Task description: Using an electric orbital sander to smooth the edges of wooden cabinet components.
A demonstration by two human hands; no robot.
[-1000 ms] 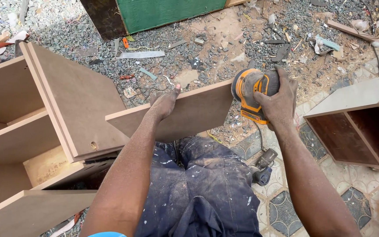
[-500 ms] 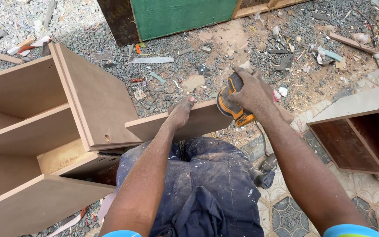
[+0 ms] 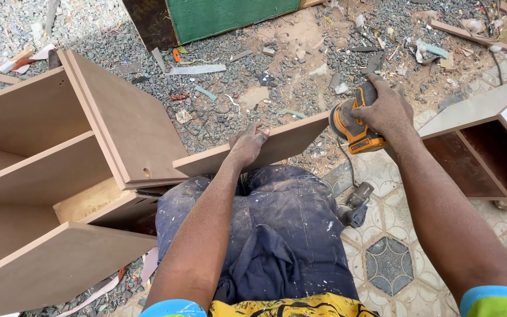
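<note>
Outdoor work yard. Nearest: paint-spattered dark trousers (image 3: 277,235) on the person's lap, patterned floor tiles (image 3: 388,258) at right. A brown board (image 3: 289,144) lies across the knees, tilted, its long edge facing up. Left hand (image 3: 247,144) presses on the board's middle, fingers spread flat over the edge. Right hand (image 3: 385,108) fingers clamped around an orange sander (image 3: 350,126) set against the board's right end. A cord (image 3: 347,164) drops from the sander. Left: open brown cabinet (image 3: 54,176) with shelves. Right: darker box unit (image 3: 488,152). Beyond: grey gravel (image 3: 253,70) strewn with scraps, then a green panel (image 3: 230,14).
</note>
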